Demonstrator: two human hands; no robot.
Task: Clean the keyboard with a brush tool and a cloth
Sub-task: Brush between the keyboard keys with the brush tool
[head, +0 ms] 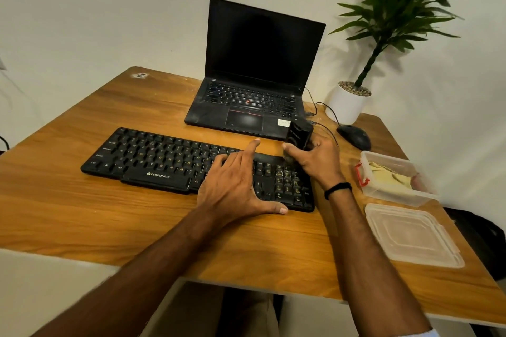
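keyboard: black keyboard (153,157) lies flat on the table (137,213), long side toward the person.
left hand: left hand (232,180) lies on the keyboard's right-centre keys. Fingers are spread and mostly straight, thumb at the keyboard's front edge, index finger lifted. It holds nothing and probably steadies the board.
right hand: right hand (317,161) is at the keyboard's right end, over the top of the number pad, fingers and thumb curled round the brush tool.
brush tool: black brush tool (298,135); its body sticks up out of the fist past the keyboard's back edge. The working end points down at the number pad and is blurred — cannot tell if bristles touch keys.
cloth: yellowish cloth (388,174) sits in a clear box (394,194) right of the keyboard, well apart from both hands.
lid: clear lid (410,235) lies right of the keyboard, nearer the person than the box.
other: open laptop (254,63) with a dark screen behind the keyboard; mouse (354,135) behind-right.
step: brushing, by my read — 1 of 2 tools in use, at the number pad.
next: likely sweep the rows leftward. That needs the left hand off the keys it covers and light strokes. Cloth wipe after.
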